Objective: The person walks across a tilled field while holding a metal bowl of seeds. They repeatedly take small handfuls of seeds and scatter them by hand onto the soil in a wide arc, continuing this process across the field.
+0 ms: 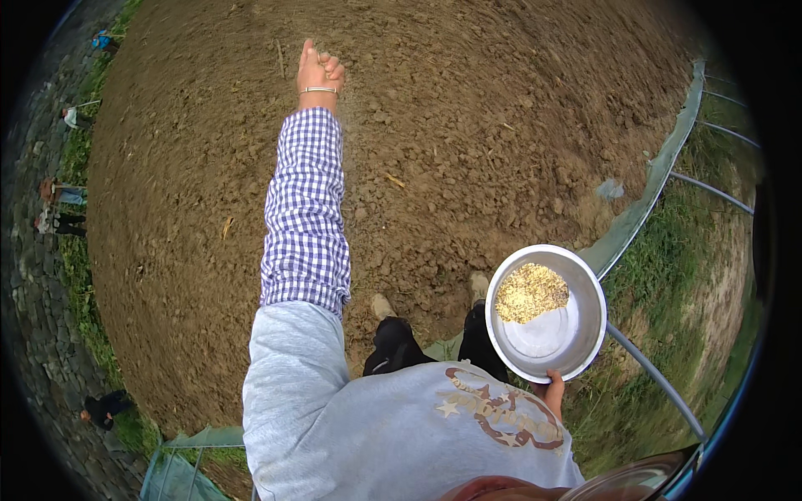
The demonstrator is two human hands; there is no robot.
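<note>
My left hand [319, 69] is stretched out in front over tilled brown soil [426, 144]. One finger points forward and the others are curled; whether anything is inside them is hidden. A metal bangle [319, 89] circles that wrist, above a checked sleeve cuff. At my right side, my right hand [551, 393] grips the near rim of a round metal basin [586, 313]. Yellowish, grain-like material [531, 292] lies in the basin's far left part, leaving bare metal on the near side.
My shoes [382, 307] stand on the soil's near edge. Plastic sheeting [651, 181] and curved metal hoops [658, 382] run along the right, with grass beyond. More sheeting [213, 437] lies lower left. Several people, one in blue [101, 41], are by a stone wall [37, 300] at left.
</note>
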